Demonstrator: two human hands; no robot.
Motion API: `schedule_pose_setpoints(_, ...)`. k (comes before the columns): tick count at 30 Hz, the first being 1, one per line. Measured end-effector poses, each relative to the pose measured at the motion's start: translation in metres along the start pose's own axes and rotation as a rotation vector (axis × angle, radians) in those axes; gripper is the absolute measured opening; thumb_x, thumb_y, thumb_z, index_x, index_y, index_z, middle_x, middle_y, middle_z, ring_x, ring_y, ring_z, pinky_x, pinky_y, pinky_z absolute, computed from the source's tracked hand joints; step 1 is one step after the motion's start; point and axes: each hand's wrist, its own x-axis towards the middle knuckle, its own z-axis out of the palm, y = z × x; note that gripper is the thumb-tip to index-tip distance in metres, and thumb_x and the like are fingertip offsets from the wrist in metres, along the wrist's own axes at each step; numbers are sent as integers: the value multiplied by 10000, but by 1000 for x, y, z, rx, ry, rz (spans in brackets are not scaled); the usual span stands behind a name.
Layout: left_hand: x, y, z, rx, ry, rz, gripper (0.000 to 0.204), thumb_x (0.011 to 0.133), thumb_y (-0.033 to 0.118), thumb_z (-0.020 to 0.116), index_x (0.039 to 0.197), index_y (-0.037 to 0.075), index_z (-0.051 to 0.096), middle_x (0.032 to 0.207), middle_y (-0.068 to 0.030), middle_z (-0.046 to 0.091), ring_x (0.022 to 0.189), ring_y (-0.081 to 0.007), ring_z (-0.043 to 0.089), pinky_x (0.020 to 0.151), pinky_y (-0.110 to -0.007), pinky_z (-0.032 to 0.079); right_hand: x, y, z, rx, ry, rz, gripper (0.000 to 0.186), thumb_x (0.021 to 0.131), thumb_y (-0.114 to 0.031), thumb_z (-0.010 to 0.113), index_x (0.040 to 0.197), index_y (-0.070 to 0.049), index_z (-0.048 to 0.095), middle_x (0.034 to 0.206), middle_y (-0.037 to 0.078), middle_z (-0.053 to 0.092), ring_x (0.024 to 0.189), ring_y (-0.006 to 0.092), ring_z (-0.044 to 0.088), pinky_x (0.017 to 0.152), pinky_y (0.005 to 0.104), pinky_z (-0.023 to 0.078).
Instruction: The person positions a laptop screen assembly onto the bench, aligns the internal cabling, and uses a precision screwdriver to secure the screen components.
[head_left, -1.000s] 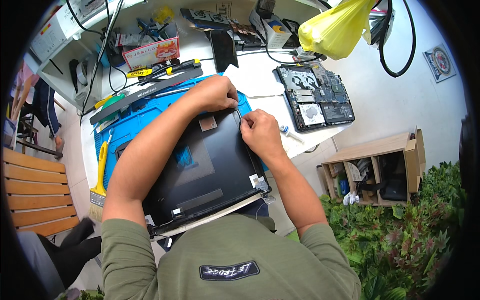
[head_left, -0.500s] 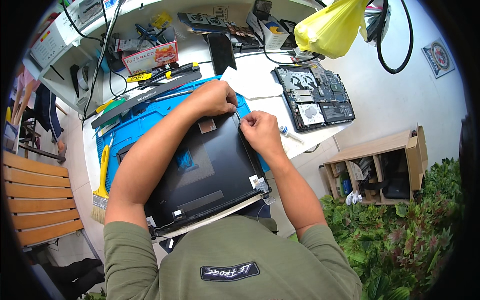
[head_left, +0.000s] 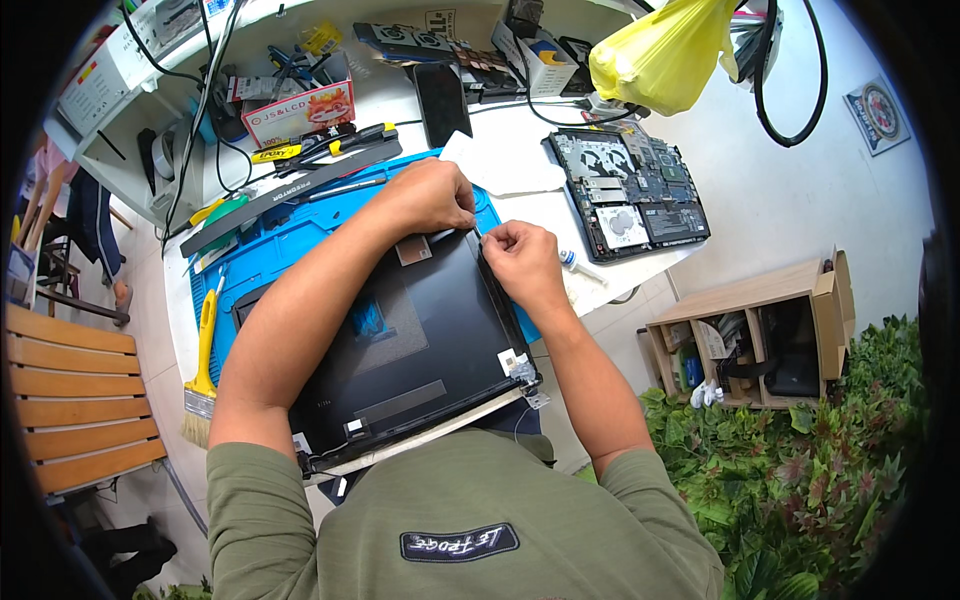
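Work looks partway, judging by how parts lie. Done, as far as visible: the black rectangular plastic laptop lid shell is apart from the black rectangular laptop base w/ bare circuit board, which sits uncovered on the far right of the white surface. No display shows in the shell; a long flat dark-grey plastic bar lies loose at far left, over the blue rubbery work mat. Left undone, prob.: the shell's far right corner & right edge, where both hands are busy, plus shell & base aren't joined. Can't tell how much more remains.

Shell lies in front of the torso, partly over the mat, near edge at the surface's near rim. Inner side prob. up; silvery metal hinge at its near right corner, so hinge edge points near. Long axis runs left to right, right end a bit farther.

Left hand: fingers narrow, at far right corner. Right hand: fingers narrow too, tips by the right edge just nearer. Can't tell if either set is closed on the rim or something thin.
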Motion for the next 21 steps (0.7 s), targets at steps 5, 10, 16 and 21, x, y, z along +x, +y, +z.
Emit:
schedule_pose_setpoints(5, 5, 1, 9, 30, 49, 7, 259, 784, 269, 880, 956, 75, 878, 904, -178, 822, 891, -334, 798, 862, -423, 620, 0, 3, -2, 7, 9, -21, 182, 908, -107, 759, 918, 67, 811, 788, 195, 781, 682, 246, 762, 683, 365, 600)
schedule_pose_setpoints(10, -2, -6, 11, 101, 110, 21, 229, 761, 252, 872, 917, 85, 867, 834, -171, 800, 851, -341, 791, 818, -450, 616, -1, 2, 15, 53, 1, -102, 186, 902, -105, 764, 945, 67, 816, 851, 227, 790, 732, 273, 777, 721, 379, 609)
schedule_pose_setpoints(16, -2, -8, 32, 268, 214, 158, 216, 800, 271, 838, 911, 86, 853, 863, -203, 789, 886, -409, 791, 814, -516, 626, 1, 7, 2, -111, 25, -113, 174, 907, -99, 794, 941, 70, 815, 807, 191, 786, 712, 232, 747, 714, 369, 594)
schedule_pose_setpoints(21, -69, 8, -13, 241, 234, 44, 175, 897, 195, 787, 986, 52, 832, 1019, -187, 803, 990, -398, 770, 894, -504, 610, 0, 15, 1, -66, -16, -45, 183, 911, -109, 813, 951, 69, 821, 777, 141, 776, 680, 182, 717, 675, 334, 573)
